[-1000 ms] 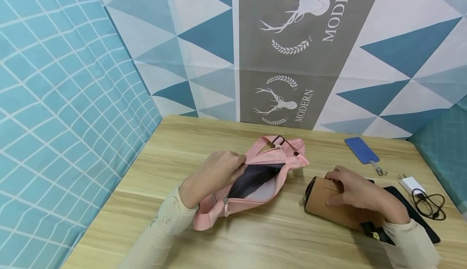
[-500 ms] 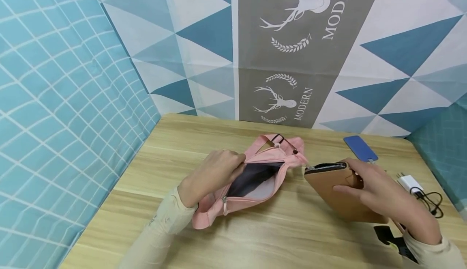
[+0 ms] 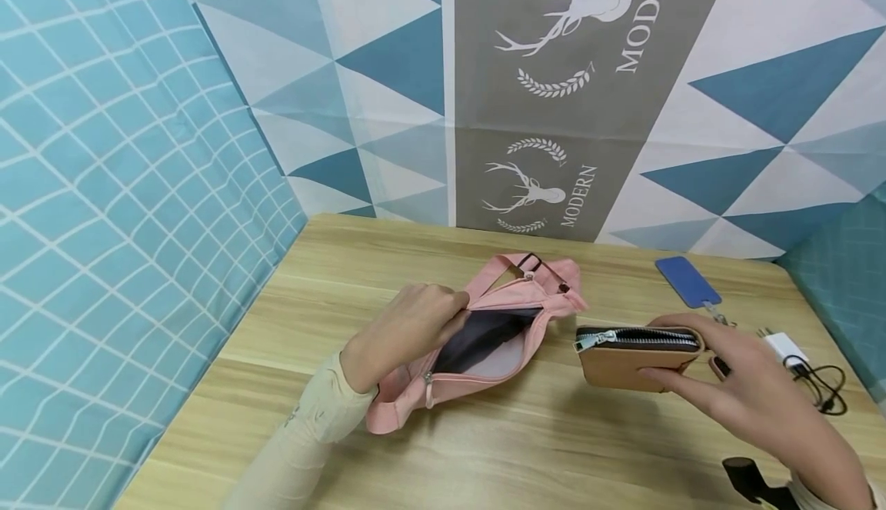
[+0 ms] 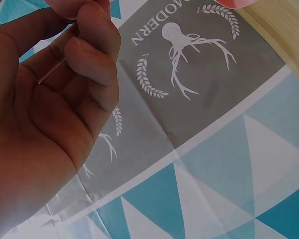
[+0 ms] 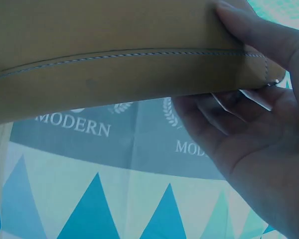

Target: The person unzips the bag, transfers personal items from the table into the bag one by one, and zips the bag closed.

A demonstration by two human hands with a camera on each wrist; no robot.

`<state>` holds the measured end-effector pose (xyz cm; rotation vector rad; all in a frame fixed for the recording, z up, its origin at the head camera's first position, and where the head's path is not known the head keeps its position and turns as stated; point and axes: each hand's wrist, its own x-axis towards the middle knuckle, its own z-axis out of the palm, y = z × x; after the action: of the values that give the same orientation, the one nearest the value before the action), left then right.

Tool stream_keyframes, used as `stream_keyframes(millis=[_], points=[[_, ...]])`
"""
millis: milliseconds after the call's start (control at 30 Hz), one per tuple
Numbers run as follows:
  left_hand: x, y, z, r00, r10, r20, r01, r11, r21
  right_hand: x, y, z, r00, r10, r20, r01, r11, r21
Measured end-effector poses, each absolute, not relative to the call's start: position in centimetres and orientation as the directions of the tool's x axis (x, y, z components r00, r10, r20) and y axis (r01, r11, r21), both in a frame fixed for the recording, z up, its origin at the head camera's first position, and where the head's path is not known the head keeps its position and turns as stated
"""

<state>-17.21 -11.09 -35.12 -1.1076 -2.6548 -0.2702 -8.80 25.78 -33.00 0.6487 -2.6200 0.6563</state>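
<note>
In the head view a pink waist bag (image 3: 477,385) lies on the table with its main pocket unzipped, showing a dark grey lining. My left hand (image 3: 408,329) pinches the bag's far rim; the left wrist view shows this hand (image 4: 55,94) with curled fingers and a bit of pink fabric at the top. To the right of the bag, my right hand (image 3: 751,379) grips a tan zip wallet (image 3: 626,369) above the table, its zipper edge facing up. Up close in the right wrist view, thumb and fingers clasp the stitched wallet (image 5: 114,74) from both sides.
A blue card holder (image 3: 688,281) with a metal clip lies at the back right. Nearer the right edge sit a white charger plug (image 3: 784,347) and a black cable (image 3: 824,391). A black object (image 3: 747,479) lies by the right forearm. A patterned backdrop (image 3: 388,110) stands behind the table.
My right hand has lifted the wallet off the table and turned it so its zipper edge faces up. The left hand stays on the bag's rim.
</note>
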Motion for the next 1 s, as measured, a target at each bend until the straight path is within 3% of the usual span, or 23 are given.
stream_keyframes(millis=[200, 400, 467, 633, 767, 1000], points=[[-17.2, -11.0, -35.1, -0.680, 0.672, 0.293, 0.716, 0.695, 0.068, -8.0, 25.3, -32.2, -0.766, -0.337, 0.547, -0.590, 0.707, -0.391], [-17.1, -11.0, -35.1, -0.680, 0.675, 0.286, 0.717, 0.693, 0.069, -7.3, 24.6, -31.3, -0.748, -0.315, 0.584, -0.640, 0.576, -0.509], [-17.1, -11.0, -35.1, -0.679, 0.677, 0.285, 0.718, 0.693, 0.064, -7.2, 24.4, -31.1, -0.719, -0.309, 0.623, -0.681, 0.493, -0.542], [-17.1, -11.0, -35.2, -0.675, 0.679, 0.289, 0.719, 0.693, 0.051, -7.8, 22.9, -30.8, -0.573, -0.303, 0.761, -0.816, 0.134, -0.562], [-17.0, -11.1, -35.2, -0.673, 0.679, 0.294, 0.719, 0.694, 0.045, -8.1, 20.7, -30.3, -0.491, -0.307, 0.816, -0.854, -0.016, -0.520], [-16.8, -11.1, -35.0, -0.674, 0.680, 0.289, 0.722, 0.690, 0.058, -8.3, 18.2, -30.9, -0.424, -0.415, 0.805, -0.901, 0.104, -0.421]])
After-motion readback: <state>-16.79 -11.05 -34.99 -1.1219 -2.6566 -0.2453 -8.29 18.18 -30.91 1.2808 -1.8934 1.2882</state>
